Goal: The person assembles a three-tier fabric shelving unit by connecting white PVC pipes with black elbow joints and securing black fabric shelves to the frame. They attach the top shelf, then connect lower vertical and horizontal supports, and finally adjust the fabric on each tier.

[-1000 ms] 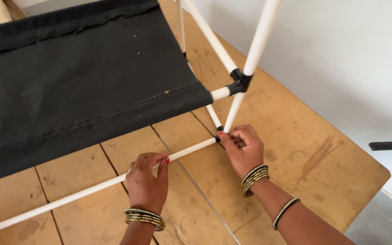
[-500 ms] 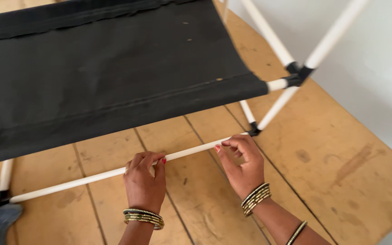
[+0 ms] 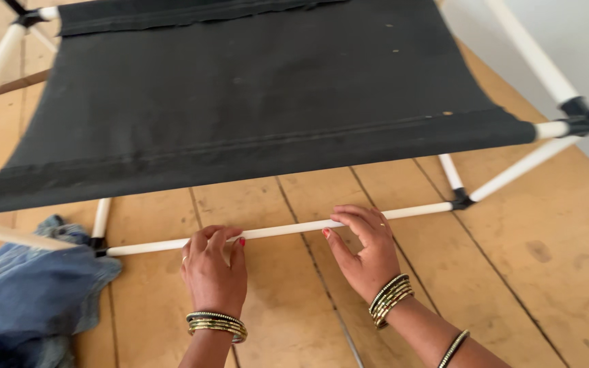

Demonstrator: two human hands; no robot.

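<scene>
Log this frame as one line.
left hand: on white bottom tube | right hand: on same tube | black fabric shelf above
</scene>
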